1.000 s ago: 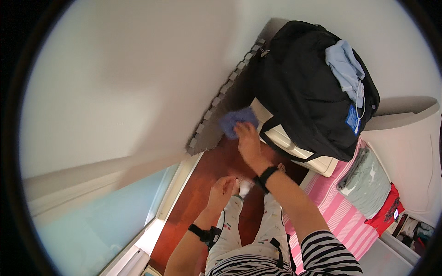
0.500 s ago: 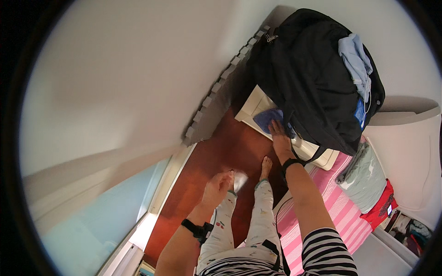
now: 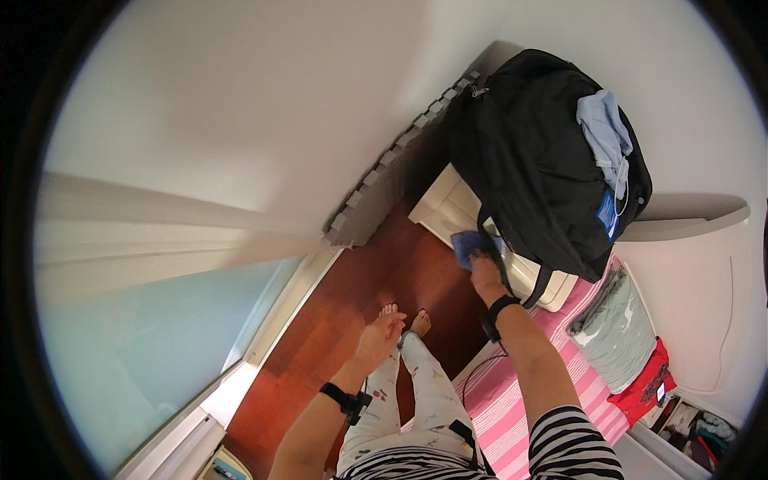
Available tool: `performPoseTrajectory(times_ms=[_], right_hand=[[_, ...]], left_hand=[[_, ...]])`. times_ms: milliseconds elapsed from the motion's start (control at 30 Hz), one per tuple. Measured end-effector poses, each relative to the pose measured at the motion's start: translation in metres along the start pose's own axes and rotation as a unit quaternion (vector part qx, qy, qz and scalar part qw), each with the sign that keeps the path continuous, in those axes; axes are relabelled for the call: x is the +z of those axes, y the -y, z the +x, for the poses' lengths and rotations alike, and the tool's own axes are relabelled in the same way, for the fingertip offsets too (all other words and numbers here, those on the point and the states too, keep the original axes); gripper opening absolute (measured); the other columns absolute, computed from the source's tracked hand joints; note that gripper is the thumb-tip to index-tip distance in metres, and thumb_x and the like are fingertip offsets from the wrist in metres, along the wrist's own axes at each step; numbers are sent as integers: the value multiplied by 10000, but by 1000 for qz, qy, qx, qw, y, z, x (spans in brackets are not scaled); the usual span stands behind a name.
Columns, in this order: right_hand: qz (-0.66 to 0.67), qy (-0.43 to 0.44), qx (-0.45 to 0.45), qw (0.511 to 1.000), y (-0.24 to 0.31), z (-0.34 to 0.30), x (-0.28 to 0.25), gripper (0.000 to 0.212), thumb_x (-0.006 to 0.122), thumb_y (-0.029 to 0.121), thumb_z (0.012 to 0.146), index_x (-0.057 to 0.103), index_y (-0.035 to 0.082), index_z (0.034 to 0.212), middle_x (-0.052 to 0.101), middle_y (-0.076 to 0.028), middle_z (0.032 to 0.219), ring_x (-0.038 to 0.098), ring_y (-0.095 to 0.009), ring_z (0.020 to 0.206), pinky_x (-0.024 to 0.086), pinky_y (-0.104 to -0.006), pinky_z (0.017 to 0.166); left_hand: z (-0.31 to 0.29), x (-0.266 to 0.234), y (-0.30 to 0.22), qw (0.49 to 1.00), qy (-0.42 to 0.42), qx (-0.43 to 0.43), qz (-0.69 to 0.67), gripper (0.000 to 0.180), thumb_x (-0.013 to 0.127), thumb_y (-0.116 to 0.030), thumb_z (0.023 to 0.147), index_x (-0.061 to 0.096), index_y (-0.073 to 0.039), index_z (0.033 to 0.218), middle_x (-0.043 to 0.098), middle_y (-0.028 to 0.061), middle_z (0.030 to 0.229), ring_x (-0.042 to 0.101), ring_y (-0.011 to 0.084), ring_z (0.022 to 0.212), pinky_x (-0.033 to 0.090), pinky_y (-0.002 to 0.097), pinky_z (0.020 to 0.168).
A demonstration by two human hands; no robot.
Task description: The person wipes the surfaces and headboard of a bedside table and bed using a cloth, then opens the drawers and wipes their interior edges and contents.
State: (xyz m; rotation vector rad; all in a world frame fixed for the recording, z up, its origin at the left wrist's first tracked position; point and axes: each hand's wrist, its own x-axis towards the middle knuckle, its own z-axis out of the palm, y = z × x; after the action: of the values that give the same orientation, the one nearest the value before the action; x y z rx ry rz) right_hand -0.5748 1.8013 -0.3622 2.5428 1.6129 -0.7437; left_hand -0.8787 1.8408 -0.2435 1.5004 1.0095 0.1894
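Gripping the bunched, soft blue cloth point(image 3: 463, 249) by the cream, hard-sided cabinet point(image 3: 446, 202), the right hand point(image 3: 486, 276) is nearer; the cloth lies forward-right of the left hand point(image 3: 379, 339) (empty, fingers loosely curled).

Blue-purple cloth point(image 3: 464, 246), crumpled, bunched in right fingers point(image 3: 479, 262), at cream cabinet point(image 3: 448, 202) edge.

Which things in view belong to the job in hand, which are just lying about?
In the job:
blue cloth, in the right hand
cream cabinet, its edge by the cloth

Just lying about:
black bag, on the cabinet
pale blue fabric, on the bag
grey-green bedding
red fabric
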Motion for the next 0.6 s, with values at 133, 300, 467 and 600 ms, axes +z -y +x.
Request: performPoseTrajectory(times_ms=[133, 300, 467, 600], right_hand=[[30, -197, -123, 972, 41, 21, -14, 389, 539, -28, 774, 571, -22, 1162, 448, -176, 1360, 433, -362, 1239, 382, -385, 1038], [66, -238, -166, 955, 80, 92, -44, 361, 490, 8, 837, 559, -10, 1191, 399, -154, 1398, 354, -373, 1294, 348, -433, 1063], [45, -99, -61, 992, 76, 133, -49, 385, 435, 68, 897, 511, 92, 1273, 295, -95, 1471, 278, -338, 1343, 337, -441, 1068], [-14, -147, -80, 986, 65, 109, -23, 446, 481, 71, 862, 487, 104, 1307, 311, -96, 1471, 306, -324, 1339, 359, -448, 1041]], left_hand=[[-12, 18, 4, 998, 28, -52, 9, 244, 523, -115, 907, 582, -21, 1124, 659, 171, 1000, 655, 280, 901, 517, 340, 762], [-2, 32, 4, 998, 20, -22, 49, 243, 538, -112, 893, 589, -31, 1117, 653, 163, 1008, 652, 282, 895, 515, 346, 748], [17, 51, 4, 998, 16, -9, 56, 246, 555, -105, 886, 594, -34, 1119, 652, 158, 1008, 650, 273, 905, 514, 340, 755], [22, 59, -15, 997, 24, -16, 78, 251, 547, -98, 892, 589, -24, 1128, 655, 154, 1008, 651, 263, 915, 514, 338, 761]])
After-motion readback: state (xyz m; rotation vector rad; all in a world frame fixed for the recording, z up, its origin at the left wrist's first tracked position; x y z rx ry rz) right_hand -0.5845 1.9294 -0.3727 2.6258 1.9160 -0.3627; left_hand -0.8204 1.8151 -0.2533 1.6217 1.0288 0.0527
